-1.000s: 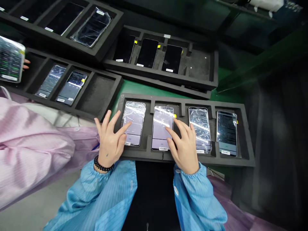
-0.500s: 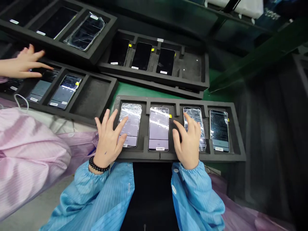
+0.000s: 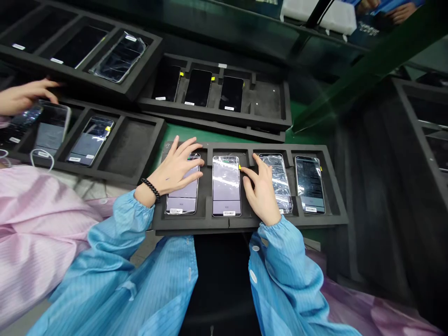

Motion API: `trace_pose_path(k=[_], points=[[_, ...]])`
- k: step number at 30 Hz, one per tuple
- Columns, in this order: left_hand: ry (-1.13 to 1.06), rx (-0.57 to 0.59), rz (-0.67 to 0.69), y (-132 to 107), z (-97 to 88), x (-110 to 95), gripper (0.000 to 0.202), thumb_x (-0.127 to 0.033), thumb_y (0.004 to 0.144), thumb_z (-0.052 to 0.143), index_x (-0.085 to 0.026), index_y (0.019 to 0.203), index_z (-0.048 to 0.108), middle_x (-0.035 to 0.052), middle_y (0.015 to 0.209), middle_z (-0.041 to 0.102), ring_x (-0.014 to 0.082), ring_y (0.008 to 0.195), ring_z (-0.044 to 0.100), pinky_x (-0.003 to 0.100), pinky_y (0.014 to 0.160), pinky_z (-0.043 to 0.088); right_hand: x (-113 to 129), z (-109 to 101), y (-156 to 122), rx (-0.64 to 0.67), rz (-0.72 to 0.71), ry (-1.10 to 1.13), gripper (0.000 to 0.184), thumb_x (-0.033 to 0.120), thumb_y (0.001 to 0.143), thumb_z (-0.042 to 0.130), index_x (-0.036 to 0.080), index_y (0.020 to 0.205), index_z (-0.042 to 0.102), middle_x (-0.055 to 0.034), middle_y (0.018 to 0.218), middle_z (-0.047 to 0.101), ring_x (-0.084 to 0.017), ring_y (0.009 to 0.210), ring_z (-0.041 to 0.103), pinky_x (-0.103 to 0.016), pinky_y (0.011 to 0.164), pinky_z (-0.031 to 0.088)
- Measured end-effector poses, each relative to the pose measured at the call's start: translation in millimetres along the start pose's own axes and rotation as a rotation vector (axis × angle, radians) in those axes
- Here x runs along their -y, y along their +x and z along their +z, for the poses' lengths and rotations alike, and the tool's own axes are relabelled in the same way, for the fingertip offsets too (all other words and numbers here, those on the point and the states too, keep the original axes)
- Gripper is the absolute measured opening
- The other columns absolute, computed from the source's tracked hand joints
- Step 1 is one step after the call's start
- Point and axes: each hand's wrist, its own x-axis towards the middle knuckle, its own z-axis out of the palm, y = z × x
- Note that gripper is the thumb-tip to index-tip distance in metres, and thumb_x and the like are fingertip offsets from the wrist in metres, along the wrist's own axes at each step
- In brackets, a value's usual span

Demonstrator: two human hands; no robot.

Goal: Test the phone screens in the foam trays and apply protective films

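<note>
A black foam tray [image 3: 336, 205] in front of me holds several phones wrapped in clear film. My left hand [image 3: 177, 168] lies open with spread fingers over the top of the leftmost phone [image 3: 182, 198]. My right hand [image 3: 261, 193] rests open between the second phone [image 3: 226, 186] and the third phone [image 3: 280, 179], fingertips near the third phone's upper left corner. A fourth phone [image 3: 310, 184] with a dark screen lies at the right end, untouched. Neither hand grips anything.
More black foam trays [image 3: 266, 100] with phones lie behind on the green bench [image 3: 196, 133]. At left a co-worker in a pink sleeve [image 3: 38, 219] handles a phone [image 3: 49, 128] with one hand [image 3: 21, 95] over another tray [image 3: 133, 149]. Dark shelving stands at right.
My left hand slid up from the lower part of the leftmost phone to its top. My right hand shifted from the second phone toward the third. The co-worker's hand came down to the left tray.
</note>
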Motion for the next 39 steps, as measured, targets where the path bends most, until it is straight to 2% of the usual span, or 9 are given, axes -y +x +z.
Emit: trace_pose_path(k=[4,11,14,19,25,28,31,35,39], points=[[0.025,-0.004,0.021,-3,-0.1,1,0.045,-0.054,0.099,0.039,-0.023,0.109,0.07,0.0126,0.146,0.047,0.034,0.15,0.03,0.07,0.125,0.006,-1,-2,-2,0.01,0.013,0.028,0.035,0.026,0.099,0.04,0.018,0.116,0.07,-0.015,0.158,0.039,-0.034,0.15,0.032,-0.066,0.122,0.027],[0.071,-0.042,0.004,-1,0.5,0,0.046,-0.053,0.1,0.037,-0.023,0.098,0.072,0.0102,0.137,0.055,0.0321,0.143,0.039,0.069,0.125,0.011,-3,-1,-2,0.021,-0.024,0.027,0.041,0.017,0.098,0.036,0.019,0.121,0.069,-0.0118,0.16,0.036,-0.032,0.15,0.031,-0.064,0.12,0.034],[0.064,-0.048,0.034,-4,-0.5,1,0.044,-0.052,0.1,0.038,-0.025,0.096,0.072,0.0083,0.139,0.055,0.0311,0.144,0.037,0.068,0.125,0.01,-1,-1,-3,-0.004,-0.035,0.005,0.04,0.017,0.098,0.037,0.018,0.12,0.07,-0.0127,0.16,0.038,-0.032,0.15,0.032,-0.066,0.121,0.03],[0.021,-0.023,0.085,-5,-1.9,1,0.042,-0.053,0.098,0.042,-0.026,0.094,0.074,0.0077,0.138,0.056,0.0306,0.142,0.04,0.066,0.126,0.01,0,-1,-7,-0.047,-0.053,-0.038,0.042,0.01,0.093,0.038,0.02,0.107,0.076,-0.0102,0.155,0.045,-0.031,0.149,0.032,-0.07,0.124,0.019],[-0.054,-0.049,0.015,-2,-0.9,1,0.039,-0.049,0.096,0.044,-0.028,0.089,0.076,0.0064,0.126,0.062,0.0295,0.134,0.046,0.064,0.125,0.016,-3,-3,-5,-0.003,-0.084,0.002,0.05,0.003,0.086,0.036,0.021,0.107,0.078,-0.0081,0.153,0.049,-0.03,0.149,0.033,-0.069,0.124,0.021],[-0.072,-0.07,0.052,-6,-1.3,3,0.038,-0.049,0.096,0.045,-0.028,0.089,0.076,0.006,0.13,0.06,0.0298,0.137,0.043,0.064,0.125,0.015,-1,-2,-7,-0.014,-0.074,-0.012,0.046,0.004,0.087,0.039,0.018,0.11,0.077,-0.0107,0.154,0.048,-0.031,0.149,0.033,-0.069,0.125,0.02],[-0.131,-0.053,0.106,-9,-2.7,4,0.036,-0.047,0.095,0.047,-0.028,0.09,0.077,0.0057,0.134,0.059,0.0299,0.138,0.042,0.061,0.126,0.014,-1,-3,-11,-0.03,-0.063,-0.009,0.047,0.003,0.086,0.039,0.02,0.107,0.078,-0.0088,0.153,0.049,-0.03,0.147,0.035,-0.071,0.124,0.019],[-0.156,0.008,0.068,-7,-3.2,2,0.036,-0.047,0.095,0.048,-0.029,0.087,0.078,0.0056,0.128,0.063,0.0287,0.133,0.046,0.059,0.125,0.019,-3,-6,-11,-0.021,-0.085,0.04,0.051,0.0,0.084,0.037,0.022,0.102,0.079,-0.0075,0.149,0.054,-0.028,0.144,0.039,-0.069,0.124,0.023],[-0.191,-0.001,0.051,-3,-2.8,4,0.044,-0.053,0.096,0.043,-0.03,0.083,0.078,0.0054,0.124,0.066,0.0285,0.129,0.049,0.058,0.123,0.022,-4,-5,-9,-0.008,-0.125,0.059,0.046,0.002,0.084,0.041,0.022,0.101,0.079,-0.008,0.146,0.056,-0.029,0.143,0.042,-0.067,0.121,0.031]])
